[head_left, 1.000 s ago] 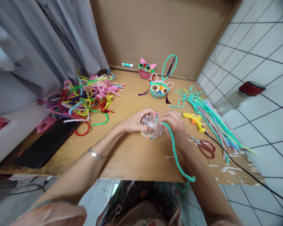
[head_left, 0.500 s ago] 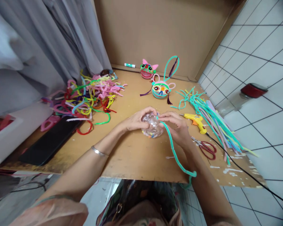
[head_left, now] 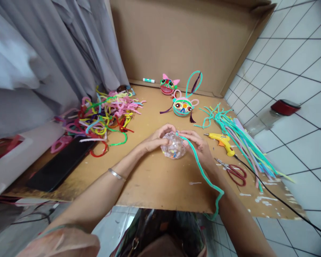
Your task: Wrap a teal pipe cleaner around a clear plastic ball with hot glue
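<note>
Clear plastic ball [head_left: 173, 146], near the table's [head_left: 155, 178] front edge, is clasped between the left hand [head_left: 156, 138] and right hand [head_left: 199, 144]; the right hand's fingers press the turquoise pipe cleaner [head_left: 200, 167] against its top.

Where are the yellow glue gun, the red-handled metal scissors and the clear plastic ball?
Yellow glue gun [head_left: 221, 139]: head view, body.
Red-handled metal scissors [head_left: 233, 172]: head view, handles.
Clear plastic ball [head_left: 173, 150]: head view, lower front.

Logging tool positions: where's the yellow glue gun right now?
Head view, right side of the table: the yellow glue gun lies just beyond the red-handled scissors, beside the pipe-cleaner bundle, right of both hands.
</note>
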The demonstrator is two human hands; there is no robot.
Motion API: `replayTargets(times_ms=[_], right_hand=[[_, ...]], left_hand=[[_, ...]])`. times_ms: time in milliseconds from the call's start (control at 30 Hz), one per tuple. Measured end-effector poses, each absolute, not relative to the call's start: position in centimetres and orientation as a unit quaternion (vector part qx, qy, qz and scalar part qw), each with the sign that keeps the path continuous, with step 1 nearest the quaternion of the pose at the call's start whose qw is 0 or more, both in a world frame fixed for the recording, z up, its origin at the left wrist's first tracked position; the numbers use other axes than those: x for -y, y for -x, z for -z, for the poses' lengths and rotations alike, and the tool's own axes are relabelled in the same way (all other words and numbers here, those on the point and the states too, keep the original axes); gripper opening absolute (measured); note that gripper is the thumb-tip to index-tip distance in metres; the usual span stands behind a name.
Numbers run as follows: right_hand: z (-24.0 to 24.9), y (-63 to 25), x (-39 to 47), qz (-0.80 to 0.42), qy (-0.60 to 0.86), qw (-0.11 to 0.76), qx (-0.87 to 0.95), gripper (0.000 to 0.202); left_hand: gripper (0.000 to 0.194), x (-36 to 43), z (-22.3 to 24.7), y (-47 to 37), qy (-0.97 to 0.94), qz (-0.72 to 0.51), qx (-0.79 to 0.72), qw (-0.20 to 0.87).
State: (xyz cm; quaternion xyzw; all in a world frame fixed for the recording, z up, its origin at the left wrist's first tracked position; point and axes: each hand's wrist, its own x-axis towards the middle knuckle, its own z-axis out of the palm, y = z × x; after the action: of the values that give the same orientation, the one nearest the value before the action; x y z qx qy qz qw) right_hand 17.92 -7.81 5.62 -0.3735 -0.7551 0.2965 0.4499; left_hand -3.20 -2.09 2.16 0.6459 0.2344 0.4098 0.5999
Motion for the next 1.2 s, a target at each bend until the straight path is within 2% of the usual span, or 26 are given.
replayTargets(times_ms=[333,767,1200], right_hand=[[-4.9,-17.6,7.5,-0.262,0.368,0.454,0.767,0.033],[-2.2,-15.4,7.7,-0.248,0.411,0.477,0.736,0.066],[-2.7,-15.2,8.2,-0.242,0.431,0.496,0.714,0.064]], left_hand=[[0.046,1.9,-2.0,3.2,-0.646,-0.416,-0.242,0.592],[0.047,2.0,-2.0,2.7,-0.584,-0.445,-0.257,0.629],[0.047,2.4,-1.7,2.3,-0.585,-0.451,-0.266,0.619]])
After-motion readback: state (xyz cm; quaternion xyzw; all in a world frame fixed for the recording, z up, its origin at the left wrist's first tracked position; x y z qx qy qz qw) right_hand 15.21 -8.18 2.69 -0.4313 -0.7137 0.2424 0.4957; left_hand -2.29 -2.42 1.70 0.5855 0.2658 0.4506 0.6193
